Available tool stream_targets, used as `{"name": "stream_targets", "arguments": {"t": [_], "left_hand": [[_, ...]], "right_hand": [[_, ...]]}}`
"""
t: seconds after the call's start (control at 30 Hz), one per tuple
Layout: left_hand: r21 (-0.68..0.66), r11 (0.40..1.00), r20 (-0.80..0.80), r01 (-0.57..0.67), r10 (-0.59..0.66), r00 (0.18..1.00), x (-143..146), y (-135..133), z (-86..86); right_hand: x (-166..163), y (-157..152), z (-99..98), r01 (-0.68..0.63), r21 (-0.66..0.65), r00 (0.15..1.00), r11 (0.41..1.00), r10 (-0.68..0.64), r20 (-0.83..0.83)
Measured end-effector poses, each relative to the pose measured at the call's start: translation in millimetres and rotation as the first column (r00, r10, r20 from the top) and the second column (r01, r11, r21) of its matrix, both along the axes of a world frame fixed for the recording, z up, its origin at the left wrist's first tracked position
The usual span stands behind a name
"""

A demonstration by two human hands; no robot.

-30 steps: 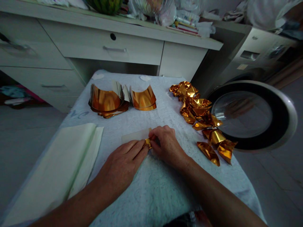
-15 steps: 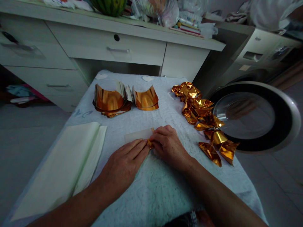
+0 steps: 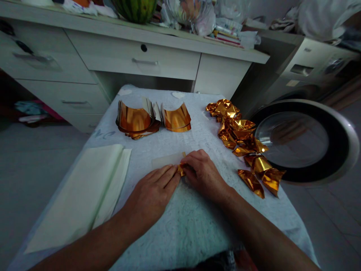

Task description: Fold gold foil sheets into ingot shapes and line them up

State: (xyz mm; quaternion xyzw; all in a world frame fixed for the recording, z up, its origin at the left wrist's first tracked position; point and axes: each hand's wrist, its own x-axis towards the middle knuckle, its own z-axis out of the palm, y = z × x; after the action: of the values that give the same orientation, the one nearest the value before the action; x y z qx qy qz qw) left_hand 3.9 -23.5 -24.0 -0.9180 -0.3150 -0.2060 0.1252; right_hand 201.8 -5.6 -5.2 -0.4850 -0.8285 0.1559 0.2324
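"On the cloth-covered table [image 3: 183, 222], what's being worked?"

"A pale strip [image 3: 166, 160] with a gold end [image 3: 181, 170]. The right hand [image 3: 201, 169] has thumb and finger pinched on that end; the left hand [image 3: 153, 188] lies flat along the near side, fingers together. Its thumb is hidden, so I can't tell whether it grips."

"What could go wrong?"

"That end looks thin; a hard pull might tear it. If the left hand pressed too lightly, the strip could slide and crease crooked."

"Anything in the way?"

"Gold bundles [image 3: 238, 132] lie to the right, near the right arm [image 3: 254, 222]; a sideways swing could crush them. Curled foil sheets [image 3: 135, 118] stand beyond the hands. White paper [image 3: 77, 192] lies left, partly hidden by the left arm [image 3: 109, 241]. Past the right edge, a round washer door [image 3: 293, 141] hangs open."
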Motion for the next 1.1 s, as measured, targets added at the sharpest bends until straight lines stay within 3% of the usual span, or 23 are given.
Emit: {"name": "stream_targets", "arguments": {"t": [0.2,0.43,0.9,1.1], "left_hand": [[0.003,1.0,-0.028,-0.007,0.007,1.0,1,-1,0.7],[-0.04,0.999,-0.047,0.009,-0.011,0.999,-3,-4,-1.6],[-0.057,0.99,-0.181,-0.125,0.113,0.977,-32,-32,-1.2],[-0.074,0.982,-0.159,-0.172,0.158,0.974,-38,-40,-2.9]], "right_hand": [[-1,1,-2.3,-0.033,0.005,0.999,0.999,0.033,0.022],[-5,-3,2.1,0.047,-0.06,0.994,0.997,-0.041,0.101],[-17,-7,16.4,0.126,-0.057,0.945,0.99,-0.103,0.309],[-27,-10,17.0,0.171,-0.008,0.916,0.985,-0.156,0.37]]}}
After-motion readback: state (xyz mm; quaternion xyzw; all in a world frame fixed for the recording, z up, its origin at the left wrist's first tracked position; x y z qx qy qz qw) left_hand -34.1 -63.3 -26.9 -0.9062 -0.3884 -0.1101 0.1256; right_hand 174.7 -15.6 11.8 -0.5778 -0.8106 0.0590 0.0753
